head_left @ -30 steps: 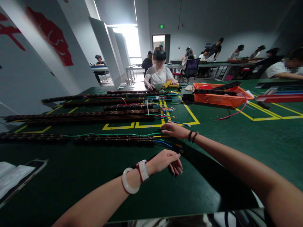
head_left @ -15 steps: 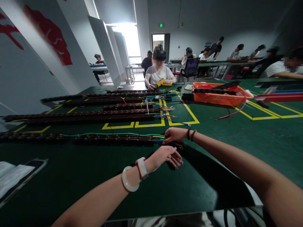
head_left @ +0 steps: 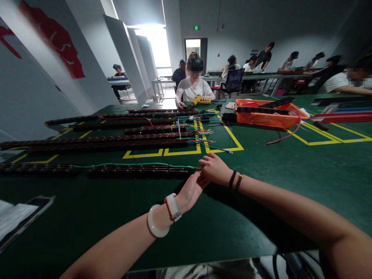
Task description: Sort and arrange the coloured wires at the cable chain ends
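Note:
Nearest me on the table lies a long dark wire bundle (head_left: pixel 139 169), with a green wire (head_left: pixel 116 166) running along its top. My right hand (head_left: pixel 216 168) is closed around the coloured wires at the bundle's right end. Just below it, my left hand (head_left: pixel 193 190) has come up against the same wire ends, thumb and fingers closing on them. The wire tips are hidden between the two hands. A pale watch and a white bangle (head_left: pixel 158 221) sit on my left wrist, and dark bracelets are on my right.
Farther back lie several more dark wire bundles (head_left: pixel 95 142), with yellow tape outlines (head_left: pixel 181 152) beneath. An orange basket (head_left: pixel 267 119) holds dark strips. Across the table a person (head_left: pixel 194 88) has a yellow tool (head_left: pixel 196 100). A dark-edged board with papers (head_left: pixel 20 221) is at left.
My left hand has risen from below, its fingers going from loosely spread to gathered at the wire ends beside my right hand. The wire tips went out of sight. The view shifted slightly.

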Demonstrator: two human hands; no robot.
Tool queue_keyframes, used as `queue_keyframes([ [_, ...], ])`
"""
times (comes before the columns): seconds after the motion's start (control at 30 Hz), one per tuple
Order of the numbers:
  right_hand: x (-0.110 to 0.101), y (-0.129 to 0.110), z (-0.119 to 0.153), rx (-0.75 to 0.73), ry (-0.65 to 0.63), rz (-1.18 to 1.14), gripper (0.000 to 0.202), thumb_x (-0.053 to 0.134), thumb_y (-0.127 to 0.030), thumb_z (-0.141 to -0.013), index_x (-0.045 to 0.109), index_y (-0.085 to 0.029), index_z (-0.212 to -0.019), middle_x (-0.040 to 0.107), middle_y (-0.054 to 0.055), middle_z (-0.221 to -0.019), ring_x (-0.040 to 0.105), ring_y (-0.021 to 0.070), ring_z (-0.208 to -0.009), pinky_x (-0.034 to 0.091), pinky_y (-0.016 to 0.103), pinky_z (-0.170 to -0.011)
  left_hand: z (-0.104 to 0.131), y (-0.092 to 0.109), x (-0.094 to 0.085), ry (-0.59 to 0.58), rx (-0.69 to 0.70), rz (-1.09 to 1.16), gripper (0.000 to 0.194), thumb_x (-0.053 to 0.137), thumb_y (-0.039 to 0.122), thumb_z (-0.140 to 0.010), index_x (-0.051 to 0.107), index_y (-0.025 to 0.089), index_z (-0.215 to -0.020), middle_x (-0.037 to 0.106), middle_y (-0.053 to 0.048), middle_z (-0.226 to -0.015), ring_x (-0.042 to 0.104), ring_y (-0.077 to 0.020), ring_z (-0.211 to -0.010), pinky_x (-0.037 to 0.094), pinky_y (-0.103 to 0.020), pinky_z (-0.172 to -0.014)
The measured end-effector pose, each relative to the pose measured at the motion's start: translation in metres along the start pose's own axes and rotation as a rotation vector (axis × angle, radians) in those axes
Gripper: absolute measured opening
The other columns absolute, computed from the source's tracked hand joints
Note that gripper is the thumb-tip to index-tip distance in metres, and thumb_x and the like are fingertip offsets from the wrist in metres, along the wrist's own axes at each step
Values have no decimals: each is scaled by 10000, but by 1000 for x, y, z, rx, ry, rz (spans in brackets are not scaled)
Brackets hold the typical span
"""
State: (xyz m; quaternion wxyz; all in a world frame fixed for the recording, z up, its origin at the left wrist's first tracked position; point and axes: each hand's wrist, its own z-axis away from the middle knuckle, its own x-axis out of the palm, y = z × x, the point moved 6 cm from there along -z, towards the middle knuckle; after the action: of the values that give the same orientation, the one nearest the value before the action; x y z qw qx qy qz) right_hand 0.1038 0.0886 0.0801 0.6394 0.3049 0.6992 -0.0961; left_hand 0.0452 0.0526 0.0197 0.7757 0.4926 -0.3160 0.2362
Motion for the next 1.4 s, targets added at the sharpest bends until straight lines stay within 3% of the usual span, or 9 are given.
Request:
queue_keyframes([
  [0.3, 0, -28, 4, 40, 15, 97, 185, 457, -125, -864, 640, -128, -840, 579, 110, -909, 485, 205, -805, 345, 335, -691, -1, 0, -8, 123, -11, 64, 212, 407, 83, -813, 565, 134, -682, 601, -37, -702, 566, -105, -651, 491, -233, -721],
  [0.4, 2, -30, 10, 91, 36, 92, 233, 423, -123, -870, 627, -87, -977, 587, 146, -996, 504, 225, -845, 375, 354, -727, -1, 1, -7, 99, -22, 66, 194, 408, 123, -824, 590, 133, -754, 624, -53, -767, 595, -128, -714, 493, -252, -746],
  [0.53, 7, -33, 24, 119, 115, 28, 413, 421, -205, -871, 512, -31, -1234, 514, 196, -1259, 490, 276, -1016, 374, 406, -862, -5, 0, -4, 19, -1, 71, 218, 404, 185, -879, 615, 141, -917, 655, -74, -941, 614, -152, -890, 478, -270, -842],
  [0.73, 0, -32, 43, 123, 135, -134, 554, 482, -326, -833, 448, -43, -1308, 441, 198, -1357, 418, 291, -1177, 290, 431, -1006, -9, -1, -4, -3, 52, 11, 167, 460, 180, -899, 620, 143, -931, 664, -78, -993, 617, -151, -957, 452, -282, -913],
  [0.87, -24, -16, 58, 184, 150, -208, 399, 462, -330, -881, 505, -168, -1243, 508, 123, -1282, 478, 228, -1094, 317, 380, -965, -6, -1, -3, -24, 26, -18, 155, 490, 203, -892, 620, 123, -866, 676, -79, -918, 632, -170, -918, 467, -339, -918],
  [1.0, -37, 2, 80, 318, 152, -107, 252, 472, -386, -891, 594, -173, -945, 611, 91, -932, 530, 205, -858, 348, 340, -827, -2, 3, 2, -80, 33, -45, 153, 507, 191, -884, 628, 97, -880, 672, -107, -963, 621, -186, -968, 439, -357, -970],
  [1.17, -28, -5, 104, 348, 101, -45, 351, 481, -486, -872, 589, -185, -729, 604, 55, -701, 520, 177, -683, 308, 320, -706, -3, 3, -1, -56, 32, -33, 128, 525, 189, -875, 615, 99, -871, 657, -133, -1021, 608, -215, -1026, 431, -396, -985],
  [1.4, -14, -22, 111, 339, 80, 2, 317, 494, -397, -886, 606, -184, -679, 620, 51, -646, 523, 172, -633, 272, 331, -657, -5, 2, -3, -36, 23, -42, 115, 505, 155, -877, 604, 97, -873, 655, -136, -1019, 609, -221, -1028, 440, -403, -975],
])
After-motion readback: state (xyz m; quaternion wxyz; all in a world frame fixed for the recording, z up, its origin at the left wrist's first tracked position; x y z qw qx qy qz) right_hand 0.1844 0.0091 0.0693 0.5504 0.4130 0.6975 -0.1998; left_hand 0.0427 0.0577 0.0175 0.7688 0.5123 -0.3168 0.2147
